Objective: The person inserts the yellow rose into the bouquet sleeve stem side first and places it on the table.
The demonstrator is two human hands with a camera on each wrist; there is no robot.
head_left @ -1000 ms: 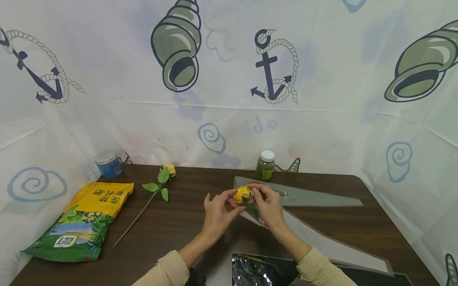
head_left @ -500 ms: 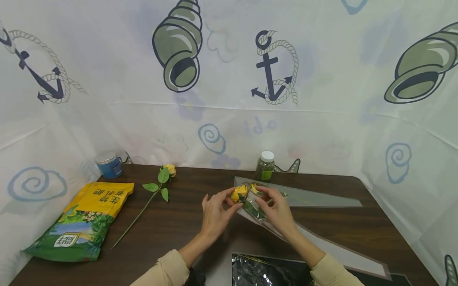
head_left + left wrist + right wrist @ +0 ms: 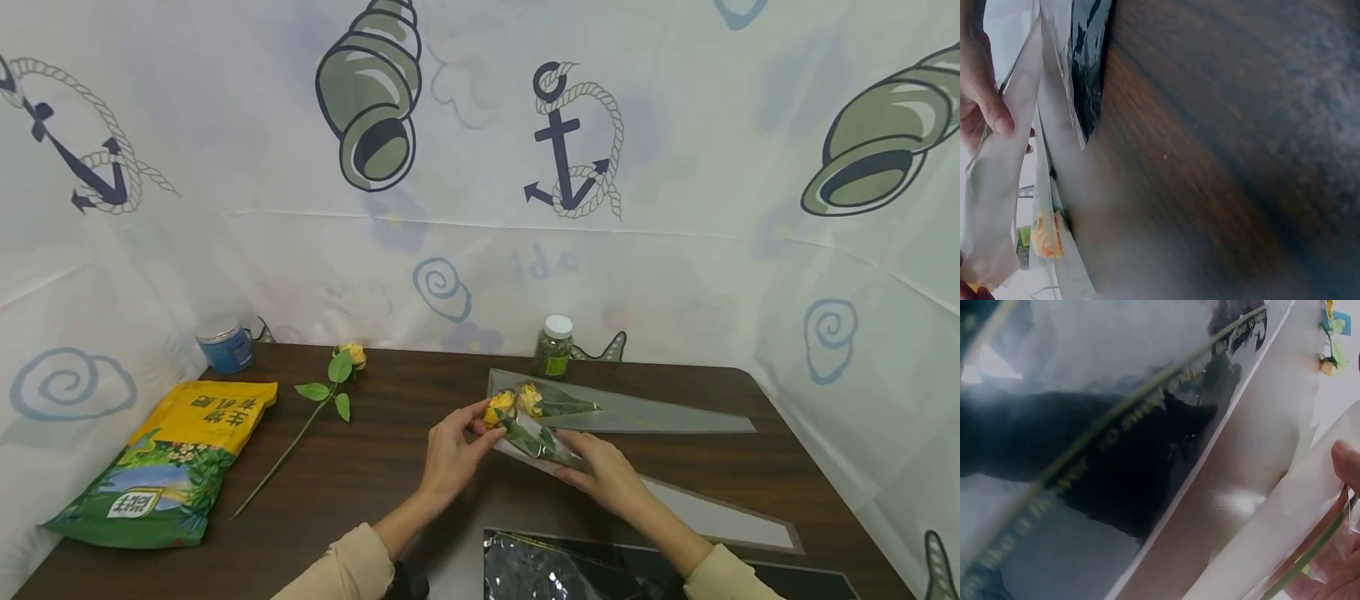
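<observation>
A yellow rose (image 3: 499, 407) in a tapered sleeve, clear in front and white behind, is held up between both hands. My left hand (image 3: 455, 454) pinches the sleeve's top by the bloom. Lower along it, my right hand (image 3: 603, 473) grips the sleeve; in the left wrist view the right thumb (image 3: 999, 115) presses its white back (image 3: 997, 187). In the right wrist view a green stem (image 3: 1310, 550) shows inside the plastic beside that hand. Behind, a second wrapped yellow rose (image 3: 530, 398) lies on the table in its own sleeve (image 3: 675, 417).
An unwrapped yellow rose (image 3: 330, 392) lies left of centre. Beyond it are a yellow-green bag (image 3: 172, 467) and a blue tin (image 3: 226, 346). A white-capped jar (image 3: 555, 346) stands at the back. Glossy black packaging with printed lettering (image 3: 555, 567) lies at the front edge.
My right hand has slid from beside the bloom down and right along the sleeve. The second rose behind is now uncovered. My left hand has stayed by the first bloom.
</observation>
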